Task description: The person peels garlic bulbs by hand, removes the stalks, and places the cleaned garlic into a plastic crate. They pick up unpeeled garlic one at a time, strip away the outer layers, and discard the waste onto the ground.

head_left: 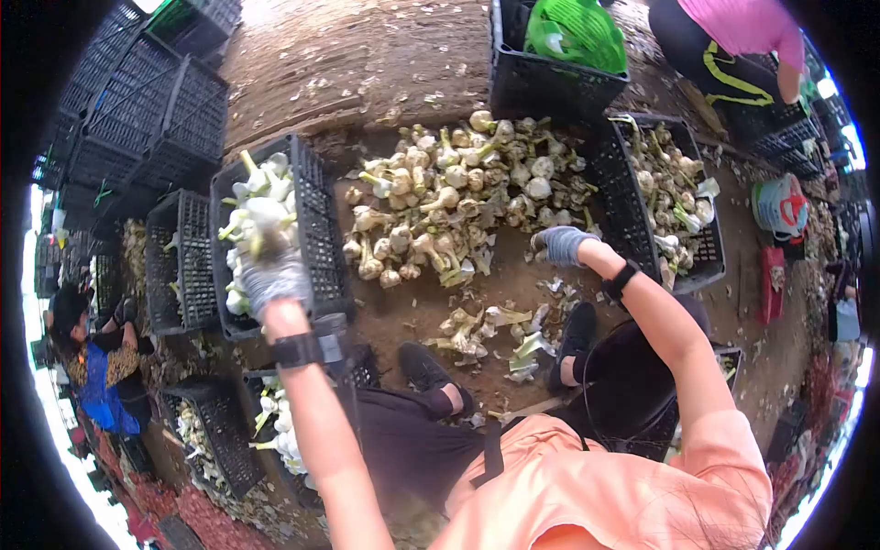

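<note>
My left hand (272,275), in a grey knitted glove, reaches over the black crate (323,240) at the left, which holds whitish garlic bulbs with cut green stems. A blurred garlic bulb (266,213) is at its fingertips; motion smears the fingers, so whether they grip it does not show. My right hand (561,246), gloved too, is beside the lower right edge of the garlic pile (440,197) on the ground. Its fingers are curled together, and anything inside them is hidden. Peeled skins and stem scraps (532,348) lie between my shoes.
To the right stands a black crate (632,197) of uncleaned garlic. Beyond the pile, another crate (555,87) holds a green mesh bag (576,35). Stacked crates (137,101) rise at upper left. Co-workers sit at far left (105,367) and upper right (742,37). A bucket (779,206) is at right.
</note>
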Tool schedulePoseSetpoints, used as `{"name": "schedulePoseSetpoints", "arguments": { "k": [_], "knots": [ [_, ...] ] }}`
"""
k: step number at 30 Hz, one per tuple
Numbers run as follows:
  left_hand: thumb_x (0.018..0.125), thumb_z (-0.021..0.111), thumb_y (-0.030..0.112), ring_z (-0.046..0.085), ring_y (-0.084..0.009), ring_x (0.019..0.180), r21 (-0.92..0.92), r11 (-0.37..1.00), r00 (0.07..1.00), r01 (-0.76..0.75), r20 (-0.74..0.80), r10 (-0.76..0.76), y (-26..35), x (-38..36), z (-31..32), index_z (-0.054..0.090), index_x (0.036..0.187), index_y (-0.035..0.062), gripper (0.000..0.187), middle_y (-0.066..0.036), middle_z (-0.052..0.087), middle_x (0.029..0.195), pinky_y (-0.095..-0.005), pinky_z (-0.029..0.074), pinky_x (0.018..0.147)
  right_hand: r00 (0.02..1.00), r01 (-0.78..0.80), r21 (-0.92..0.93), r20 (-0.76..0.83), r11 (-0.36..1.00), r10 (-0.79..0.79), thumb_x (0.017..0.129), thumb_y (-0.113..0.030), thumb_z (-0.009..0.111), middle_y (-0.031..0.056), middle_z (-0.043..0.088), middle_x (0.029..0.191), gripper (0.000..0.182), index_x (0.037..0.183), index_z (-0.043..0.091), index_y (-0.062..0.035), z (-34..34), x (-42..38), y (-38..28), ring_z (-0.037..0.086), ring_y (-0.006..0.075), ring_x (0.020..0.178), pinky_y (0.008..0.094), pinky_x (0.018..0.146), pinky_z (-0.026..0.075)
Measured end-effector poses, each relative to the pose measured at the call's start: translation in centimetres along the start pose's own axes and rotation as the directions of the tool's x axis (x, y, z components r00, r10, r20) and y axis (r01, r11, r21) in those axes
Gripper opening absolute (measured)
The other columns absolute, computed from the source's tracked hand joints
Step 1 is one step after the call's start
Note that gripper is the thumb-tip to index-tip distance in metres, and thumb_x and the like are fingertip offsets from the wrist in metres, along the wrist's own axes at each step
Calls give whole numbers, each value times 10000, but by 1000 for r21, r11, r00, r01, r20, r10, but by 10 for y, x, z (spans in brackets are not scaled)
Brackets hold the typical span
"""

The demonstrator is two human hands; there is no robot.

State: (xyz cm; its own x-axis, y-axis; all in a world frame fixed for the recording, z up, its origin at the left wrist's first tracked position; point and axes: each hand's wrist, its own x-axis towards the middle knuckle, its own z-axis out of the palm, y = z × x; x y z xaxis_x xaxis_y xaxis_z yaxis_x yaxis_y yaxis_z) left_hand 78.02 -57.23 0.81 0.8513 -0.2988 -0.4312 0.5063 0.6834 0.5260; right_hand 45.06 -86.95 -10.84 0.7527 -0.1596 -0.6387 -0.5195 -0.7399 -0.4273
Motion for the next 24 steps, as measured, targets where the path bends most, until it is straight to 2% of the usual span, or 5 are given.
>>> {"name": "schedulePoseSetpoints", "arguments": {
  "k": [6,8,12,15,24],
  "knots": [
    [822,566,125,576,-208,850,-3,997,996,-71,-59,71,-3,-20,30,550,913,-69,214,-153,573,937,-302,547,710,931,-282,40,-230,959,284,738,-283,597,170,619,922,340,998,592,-64,2,62,73,583,338,872,388,755,456],
    [813,588,123,568,-185,810,119,993,999,-15,-47,21,-27,-46,47,556,942,-40,211,-118,553,936,-266,536,660,704,-524,170,-466,835,536,743,-271,582,202,599,960,399,1079,541,-60,-3,84,81,576,332,901,389,764,452],
    [824,588,178,540,-124,794,393,915,983,88,113,-143,-69,-72,50,560,969,22,215,-59,552,905,-221,501,637,614,-572,487,-279,660,738,715,-257,633,231,527,1124,671,1288,338,-69,10,146,116,525,367,1019,401,833,436],
    [830,575,165,535,-103,774,540,796,932,273,57,-358,-98,-83,45,518,1047,57,249,-37,554,875,-225,494,624,473,-294,648,-540,702,696,703,-281,660,201,581,1013,542,1163,476,-63,26,149,119,559,307,930,355,814,428],
    [830,575,176,504,-228,947,536,615,748,579,-48,-662,-171,-105,2,409,1195,121,405,-45,529,1065,-387,459,780,658,232,223,-753,947,16,696,-291,679,183,563,846,440,1009,496,-42,-15,-2,-110,569,331,794,395,692,467]
  ]
}}
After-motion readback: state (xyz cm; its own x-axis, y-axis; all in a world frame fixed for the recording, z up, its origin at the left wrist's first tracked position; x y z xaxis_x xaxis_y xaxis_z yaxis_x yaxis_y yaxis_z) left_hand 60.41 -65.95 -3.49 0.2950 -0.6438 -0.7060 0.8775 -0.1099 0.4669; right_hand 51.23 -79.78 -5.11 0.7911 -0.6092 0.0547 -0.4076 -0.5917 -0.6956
